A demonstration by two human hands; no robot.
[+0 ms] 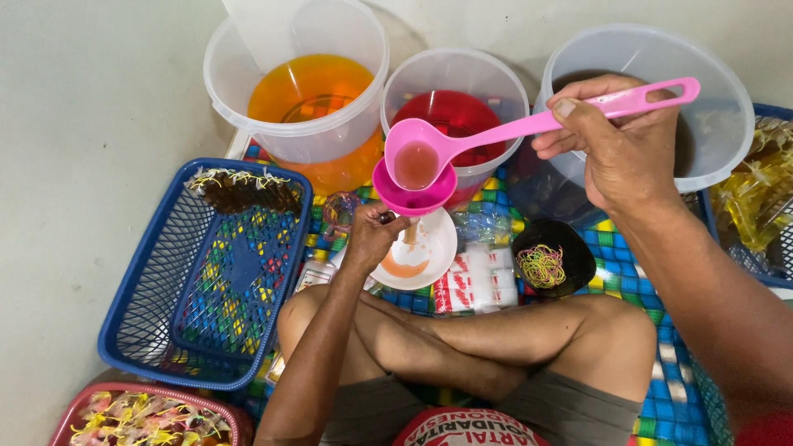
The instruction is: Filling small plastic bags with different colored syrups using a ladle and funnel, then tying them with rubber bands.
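My right hand (618, 144) grips the handle of a pink ladle (496, 136) whose bowl holds reddish liquid. The ladle's bowl sits over a magenta funnel (413, 198). My left hand (372, 235) is closed around the funnel's spout and what looks like a thin plastic bag under it, above a white bowl (429, 248) with orange residue. Behind stand a clear bucket of red liquid (453, 103) and a clear bucket of orange liquid (310, 95).
A third clear bucket (719, 91) with dark liquid is at the right. A blue basket (206, 272) holds a few tied dark packets at the left. A black bowl of rubber bands (549, 260), white packets (475, 281), yellow filled bags (756, 198) and my crossed legs surround me.
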